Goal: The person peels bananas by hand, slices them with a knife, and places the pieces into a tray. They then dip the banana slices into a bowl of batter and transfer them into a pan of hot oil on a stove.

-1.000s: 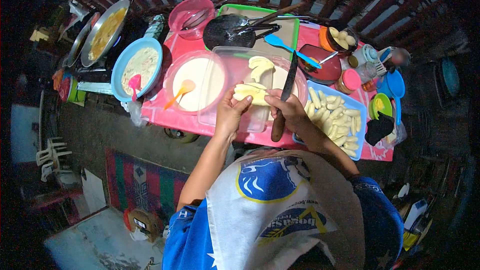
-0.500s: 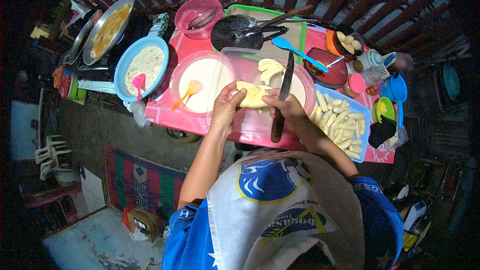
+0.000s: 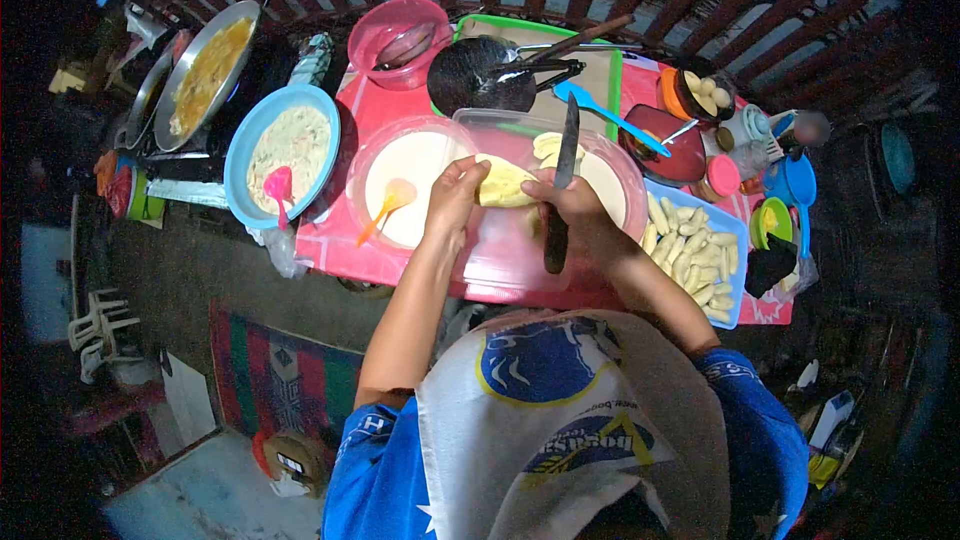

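Note:
Between my two hands, above a clear plastic tub (image 3: 510,260), is a flattened, fanned piece of banana (image 3: 503,183). My left hand (image 3: 457,202) pinches its left end. My right hand (image 3: 575,208) grips a dark-bladed knife (image 3: 568,145), blade pointing up and away, while its fingertips touch the banana's right end. Another sliced banana (image 3: 548,147) lies in the tub just beyond my hands. To the right, a light blue tray (image 3: 738,280) holds several peeled bananas (image 3: 692,252).
Left of my hands stand a bowl of white batter (image 3: 405,175) with an orange spoon and a blue basin (image 3: 238,155) with a pink scoop. A frying pan (image 3: 212,70) is at far left. Beyond are a black pan (image 3: 478,75) and a blue spatula (image 3: 620,122); jars stand right.
The banana piece is raised and turned to show a broader face. The knife has tilted more upright. The view has shifted slightly, and the sliced banana in the tub is now partly hidden.

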Available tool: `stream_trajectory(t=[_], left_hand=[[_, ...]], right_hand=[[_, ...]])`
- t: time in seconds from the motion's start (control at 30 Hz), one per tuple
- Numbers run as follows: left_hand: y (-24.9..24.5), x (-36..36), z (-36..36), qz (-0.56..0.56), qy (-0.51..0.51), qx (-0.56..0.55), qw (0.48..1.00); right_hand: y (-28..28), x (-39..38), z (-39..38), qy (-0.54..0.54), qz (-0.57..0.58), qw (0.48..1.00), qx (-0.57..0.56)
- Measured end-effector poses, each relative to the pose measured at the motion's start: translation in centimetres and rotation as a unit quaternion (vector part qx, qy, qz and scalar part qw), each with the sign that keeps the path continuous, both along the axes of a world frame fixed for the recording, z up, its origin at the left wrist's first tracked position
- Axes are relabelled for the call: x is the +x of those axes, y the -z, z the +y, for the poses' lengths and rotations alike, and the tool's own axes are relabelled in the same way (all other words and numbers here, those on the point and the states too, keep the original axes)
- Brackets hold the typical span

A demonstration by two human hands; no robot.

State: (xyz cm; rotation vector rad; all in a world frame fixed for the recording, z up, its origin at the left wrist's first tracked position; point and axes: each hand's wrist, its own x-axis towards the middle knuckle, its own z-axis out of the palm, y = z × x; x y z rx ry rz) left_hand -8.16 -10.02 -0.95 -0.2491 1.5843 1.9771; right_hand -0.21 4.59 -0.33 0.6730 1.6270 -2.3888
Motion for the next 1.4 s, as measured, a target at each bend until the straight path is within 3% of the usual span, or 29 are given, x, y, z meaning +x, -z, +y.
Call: stream_trajectory(t=[0.13, 0.2, 0.27, 0.33, 0.4, 0.47, 0.53, 0.6, 0.63, 0.7, 0.87, 0.93, 1.07, 1.13, 1.17, 1.2, 1.27, 1.33, 1.37, 1.4], left_hand=[[1.9, -2.6, 0.6, -0.005, -0.006, -0.005, 1.000], [3.1, -4.2, 1.1, 0.002, -0.004, -0.020, 1.000], [4.6, -5.8, 1.7, 0.032, -0.023, -0.030, 0.999], [6.2, -7.2, 2.2, 0.058, -0.031, -0.044, 0.997], [7.0, -8.1, 2.5, 0.084, -0.040, -0.059, 0.994], [7.7, -8.7, 2.6, 0.127, -0.010, -0.137, 0.982], [9.8, -9.4, 2.5, 0.156, 0.010, -0.200, 0.967], [8.5, -9.2, 2.5, 0.186, 0.032, -0.263, 0.946], [8.0, -8.8, 2.4, 0.215, 0.042, -0.304, 0.927], [6.0, -8.0, 2.0, 0.244, 0.053, -0.346, 0.904], [5.1, -6.7, 1.3, 0.339, 0.133, -0.434, 0.824], [5.4, -6.4, 1.2, 0.360, 0.133, -0.431, 0.817], [7.1, -6.9, 0.5, 0.368, 0.119, -0.379, 0.840], [5.1, -6.1, 0.7, 0.395, 0.098, -0.347, 0.845], [5.2, -6.1, 0.9, 0.433, 0.091, -0.344, 0.828], [2.9, -4.9, 2.1, 0.398, 0.085, -0.296, 0.864], [1.8, -3.4, 4.0, 0.466, 0.112, -0.268, 0.836], [0.0, -0.6, 7.4, 0.494, 0.129, -0.186, 0.839], [-1.7, 1.4, 9.4, 0.418, 0.184, -0.173, 0.873], [-1.1, 3.0, 11.1, 0.428, 0.229, -0.115, 0.866]], right_hand=[[0.4, -3.3, 0.8, -0.005, -0.057, 0.998, 0.003], [2.2, -5.8, 1.9, -0.045, -0.045, 0.991, 0.118], [3.5, -7.8, 2.5, -0.024, -0.059, 0.995, 0.081], [4.0, -9.6, 2.9, -0.047, -0.038, 0.987, 0.152], [4.7, -11.3, 3.3, -0.035, -0.043, 0.987, 0.152], [5.1, -12.5, 3.9, -0.107, -0.083, 0.958, 0.252], [5.8, -13.4, 4.1, -0.099, -0.074, 0.956, 0.264], [5.9, -14.2, 4.0, -0.132, -0.080, 0.901, 0.406], [6.0, -14.4, 4.0, -0.130, -0.080, 0.901, 0.406], [5.9, -14.7, 3.7, -0.163, -0.049, 0.792, 0.587], [4.2, -14.0, 3.0, -0.141, -0.040, 0.758, 0.635], [4.1, -13.2, 3.6, -0.117, -0.032, 0.748, 0.653], [-0.1, -8.5, 7.0, -0.080, 0.000, 0.750, 0.657], [-2.5, -3.7, 10.9, -0.029, -0.014, 0.774, 0.632], [-3.7, -1.0, 13.3, 0.006, -0.029, 0.761, 0.648], [-4.3, 2.1, 15.7, 0.037, -0.044, 0.748, 0.661], [-2.2, 9.2, 21.5, 0.167, 0.021, 0.695, 0.699], [-5.7, 15.1, 21.9, 0.207, -0.138, 0.803, 0.542], [-5.3, 17.9, 22.3, 0.236, -0.170, 0.819, 0.494], [-4.6, 20.1, 22.4, 0.264, -0.201, 0.832, 0.445]])
